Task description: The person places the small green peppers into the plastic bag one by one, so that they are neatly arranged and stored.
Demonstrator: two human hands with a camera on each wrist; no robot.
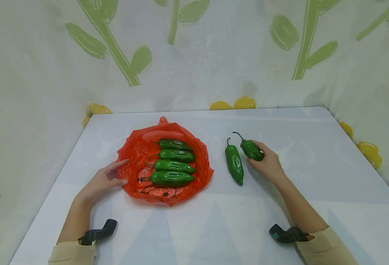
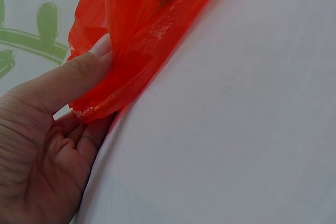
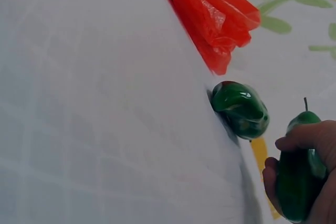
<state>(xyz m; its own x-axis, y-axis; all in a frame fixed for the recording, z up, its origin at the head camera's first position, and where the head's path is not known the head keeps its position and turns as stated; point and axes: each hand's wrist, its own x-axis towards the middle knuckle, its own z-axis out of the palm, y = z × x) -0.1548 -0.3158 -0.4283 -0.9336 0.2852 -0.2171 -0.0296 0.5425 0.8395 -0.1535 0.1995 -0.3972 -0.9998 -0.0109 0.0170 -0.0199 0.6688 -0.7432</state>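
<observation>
A red plastic bag (image 1: 133,197) lies spread with its mouth up at the left-middle of the table, its rim crumpled around several green peppers (image 1: 172,178) stacked in a row, stems leftward. My left hand (image 1: 106,180) holds the bag's left edge, thumb over the red plastic (image 2: 142,40) and the other fingers at its outer side. Right of the bag, my right hand (image 1: 269,162) grips a glossy green pepper (image 3: 299,182) around its body, stem pointing up and left. Another green pepper (image 1: 234,165) lies on the table between the bag and that hand.
The table (image 1: 194,228) has a pale patterned cover. Behind and beside it hangs a light curtain (image 1: 194,73) with green stems and yellow flowers. Dark bands with small devices sit on both wrists, the left one (image 1: 98,232) and the right one (image 1: 287,234).
</observation>
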